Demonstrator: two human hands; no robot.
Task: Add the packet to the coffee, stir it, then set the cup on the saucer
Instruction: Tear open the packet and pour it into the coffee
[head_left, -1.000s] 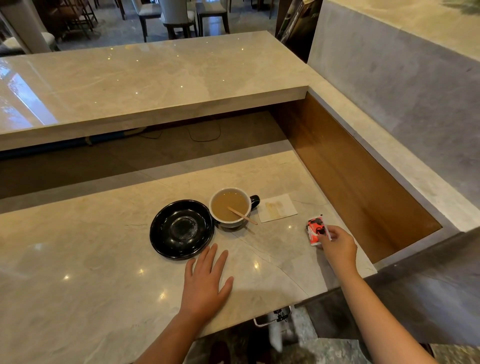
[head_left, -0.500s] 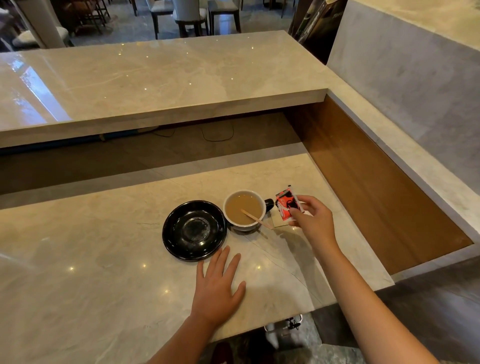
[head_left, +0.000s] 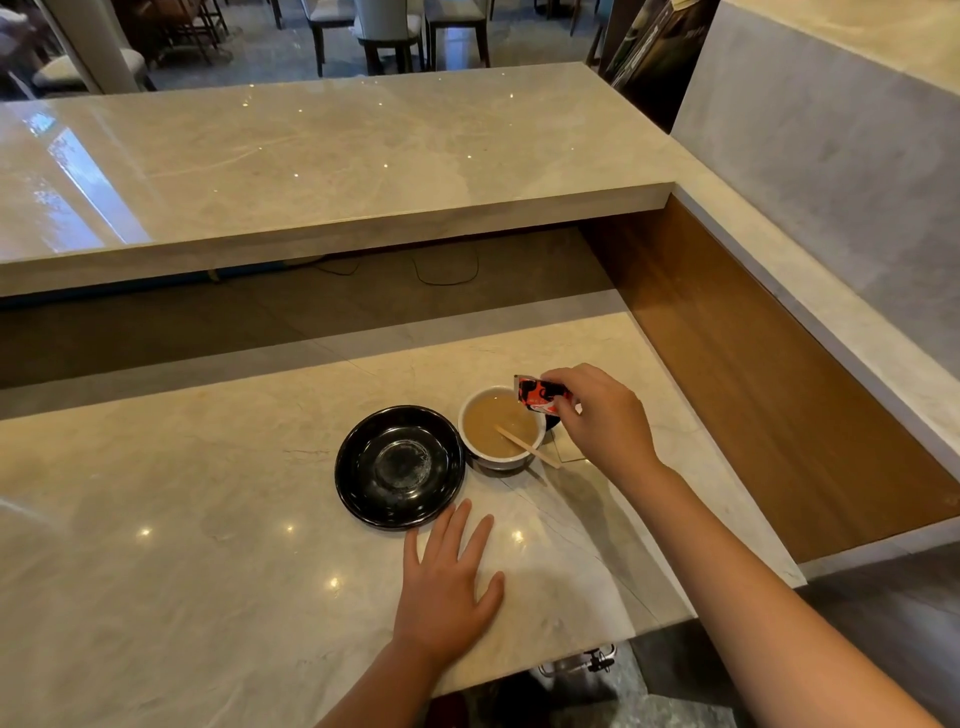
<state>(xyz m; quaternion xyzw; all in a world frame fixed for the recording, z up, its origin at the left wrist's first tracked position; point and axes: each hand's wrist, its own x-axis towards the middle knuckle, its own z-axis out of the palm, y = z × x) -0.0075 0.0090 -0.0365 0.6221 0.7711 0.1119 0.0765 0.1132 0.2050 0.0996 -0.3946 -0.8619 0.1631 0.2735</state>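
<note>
A white cup (head_left: 480, 453) of light brown coffee stands on the marble counter, with a wooden stir stick (head_left: 527, 447) leaning over its right rim. Touching its left side sits an empty black saucer (head_left: 399, 467). My right hand (head_left: 602, 415) holds a red and black packet (head_left: 540, 394) tilted over the cup's far right rim. Flat on the counter, just in front of the saucer, lies my left hand (head_left: 449, 582) with its fingers spread and nothing in it.
A white napkin (head_left: 569, 451) lies right of the cup, mostly hidden by my right hand. A raised marble bar top (head_left: 311, 156) runs across the back, and a wood-lined wall (head_left: 769, 384) borders the right. The counter's front edge (head_left: 597, 649) drops off below my arms.
My right hand lifted the packet from the counter's right side and carried it left, over the cup. My left hand stayed flat on the counter. The view shifted slightly.
</note>
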